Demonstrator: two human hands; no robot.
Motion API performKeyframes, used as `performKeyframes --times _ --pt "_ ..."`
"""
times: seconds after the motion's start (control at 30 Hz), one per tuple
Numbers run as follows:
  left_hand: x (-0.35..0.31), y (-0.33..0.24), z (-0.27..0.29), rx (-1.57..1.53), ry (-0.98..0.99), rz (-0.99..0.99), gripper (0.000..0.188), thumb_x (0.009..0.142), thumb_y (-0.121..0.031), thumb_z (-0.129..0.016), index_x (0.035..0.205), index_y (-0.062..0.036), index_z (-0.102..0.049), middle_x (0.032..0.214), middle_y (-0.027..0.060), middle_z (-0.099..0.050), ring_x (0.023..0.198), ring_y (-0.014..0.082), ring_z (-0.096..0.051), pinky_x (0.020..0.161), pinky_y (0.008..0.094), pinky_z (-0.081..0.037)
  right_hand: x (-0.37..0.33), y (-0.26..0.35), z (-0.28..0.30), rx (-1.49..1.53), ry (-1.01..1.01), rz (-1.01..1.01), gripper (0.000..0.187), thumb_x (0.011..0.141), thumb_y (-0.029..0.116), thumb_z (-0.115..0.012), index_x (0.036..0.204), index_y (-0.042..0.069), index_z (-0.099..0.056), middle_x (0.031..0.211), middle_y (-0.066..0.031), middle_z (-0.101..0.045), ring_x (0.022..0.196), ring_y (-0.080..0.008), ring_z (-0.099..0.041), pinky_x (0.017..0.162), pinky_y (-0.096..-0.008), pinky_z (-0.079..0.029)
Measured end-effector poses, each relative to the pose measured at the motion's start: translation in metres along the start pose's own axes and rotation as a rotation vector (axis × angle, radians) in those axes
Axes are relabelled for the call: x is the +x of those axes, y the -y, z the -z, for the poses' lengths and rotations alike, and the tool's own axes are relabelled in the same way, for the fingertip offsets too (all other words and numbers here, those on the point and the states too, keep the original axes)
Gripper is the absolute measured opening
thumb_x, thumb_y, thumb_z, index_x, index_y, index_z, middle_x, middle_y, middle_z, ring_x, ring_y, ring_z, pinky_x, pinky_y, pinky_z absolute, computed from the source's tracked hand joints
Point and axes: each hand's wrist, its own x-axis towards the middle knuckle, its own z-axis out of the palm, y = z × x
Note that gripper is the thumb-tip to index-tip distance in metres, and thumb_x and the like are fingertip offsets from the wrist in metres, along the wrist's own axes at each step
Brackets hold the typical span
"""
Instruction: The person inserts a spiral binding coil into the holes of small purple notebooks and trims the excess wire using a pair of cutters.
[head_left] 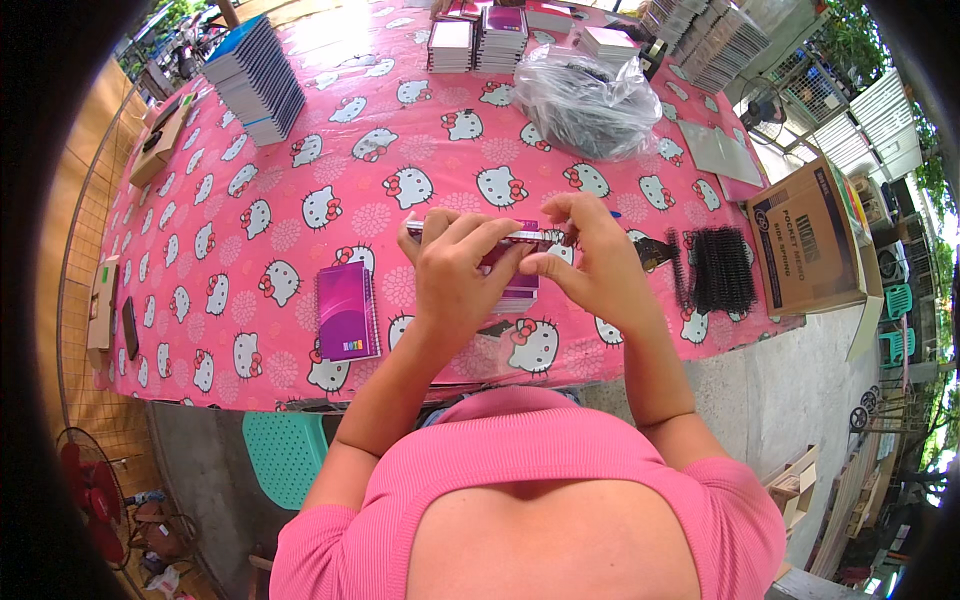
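Note:
My left hand (pixel 455 265) is closed round a small notebook (pixel 527 237), held nearly edge-on above the table. Close to the notebook's right end is my right hand (pixel 592 262), thumb and fingers curled toward its edge. A small dark bit shows between those fingers, too small to name. Partly hidden beneath my hands lie purple notebooks (pixel 519 298). Left of my forearm sits a short pile of spiral-bound purple notebooks (pixel 345 312). To the right of my right hand lies a bunch of black spiral binding coils (pixel 722 270).
A pink patterned cloth covers the table (pixel 300 240). A cardboard box (pixel 810 240) stands at the right edge. Farther back are a clear plastic bag (pixel 588 105) with dark contents, a tall notebook stack (pixel 255 85) and shorter stacks (pixel 500 40). A green stool (pixel 285 455) is below left.

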Motion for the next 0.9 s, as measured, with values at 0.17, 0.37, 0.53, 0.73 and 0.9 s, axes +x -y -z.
performKeyframes --times 0.17,0.37,0.53,0.73,0.9 --pt "-0.001 0.000 -0.002 0.004 0.003 0.000 0.015 0.072 -0.022 -0.076 0.086 -0.0160 -0.071 0.079 -0.0056 -0.065 0.084 0.0148 -0.053 0.086 0.0394 -0.025 0.003 -0.003 -0.002 0.000 0.018 0.039 0.018 0.081 0.016 -0.069 0.088 0.003 -0.059 0.080 -0.0120 -0.057 0.073 -0.0310 -0.060 0.060 -0.0383 -0.047" --pt "0.001 -0.006 0.003 0.025 0.017 -0.009 0.016 0.072 -0.021 -0.077 0.086 -0.0148 -0.072 0.080 -0.0045 -0.066 0.084 0.0150 -0.053 0.085 0.0377 -0.027 0.001 0.010 -0.007 -0.017 -0.087 -0.009 0.018 0.083 0.013 -0.066 0.076 0.000 -0.056 0.076 -0.0132 -0.057 0.071 -0.0328 -0.058 0.061 -0.0407 -0.046" --pt "0.000 -0.005 0.003 0.027 0.019 -0.001 0.018 0.072 -0.019 -0.078 0.087 -0.0132 -0.073 0.082 -0.0034 -0.067 0.084 0.0153 -0.053 0.085 0.0364 -0.030 0.007 0.007 -0.002 -0.096 0.007 -0.050 0.016 0.084 0.011 -0.064 0.079 -0.002 -0.057 0.077 -0.0146 -0.058 0.072 -0.0332 -0.058 0.061 -0.0411 -0.046" --pt "-0.001 -0.004 0.004 0.043 0.039 -0.007 0.029 0.069 -0.018 -0.080 0.097 -0.0141 -0.072 0.081 -0.0036 -0.067 0.082 0.0140 -0.053 0.085 0.0347 -0.029 0.020 0.014 0.065 0.078 -0.029 0.043 0.024 0.082 0.022 -0.066 0.089 0.000 -0.064 0.084 -0.0170 -0.065 0.077 -0.0349 -0.062 0.068 -0.0419 -0.049" --pt "0.006 -0.006 0.001 -0.059 0.057 0.065 0.059 0.068 -0.024 -0.080 0.124 -0.0196 -0.060 0.077 -0.0040 -0.065 0.076 0.0143 -0.053 0.084 0.0414 -0.027 0.042 -0.010 0.019 -0.454 0.879 -0.041 0.038 0.076 0.026 -0.074 0.102 0.000 -0.066 0.089 -0.0187 -0.068 0.084 -0.0336 -0.065 0.074 -0.0385 -0.051"
